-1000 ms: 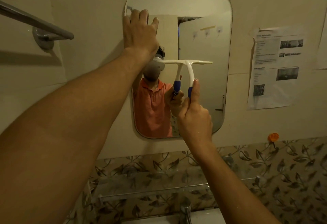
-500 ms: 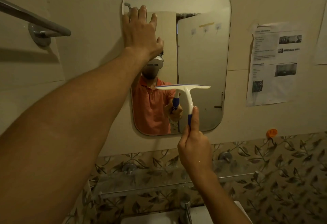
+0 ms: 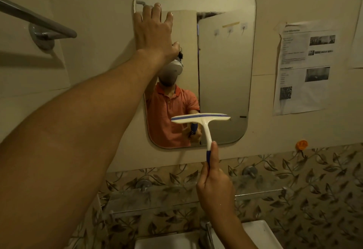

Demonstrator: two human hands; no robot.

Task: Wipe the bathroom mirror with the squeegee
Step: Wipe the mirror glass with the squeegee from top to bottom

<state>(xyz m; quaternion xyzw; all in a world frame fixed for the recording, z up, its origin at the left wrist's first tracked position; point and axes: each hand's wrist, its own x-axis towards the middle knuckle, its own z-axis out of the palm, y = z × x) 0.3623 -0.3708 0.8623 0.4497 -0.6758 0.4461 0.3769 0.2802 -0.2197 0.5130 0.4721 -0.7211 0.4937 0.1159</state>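
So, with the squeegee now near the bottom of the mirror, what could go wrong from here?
1. The squeegee blade is close to the mirror bottom edge; pulled further, it may slip off onto the wall.
2. The left hand lies flat on the upper left glass and may leave smudges there.
3. The right hand grips only the handle end, so blade pressure may be uneven and streaky.

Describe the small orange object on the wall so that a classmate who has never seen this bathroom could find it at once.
Start at the mirror and move right, below its bottom corner. Under the printed paper sheet, just above the leaf-patterned tiles, sits the small round orange object. It is the only bright orange thing on the wall itself.
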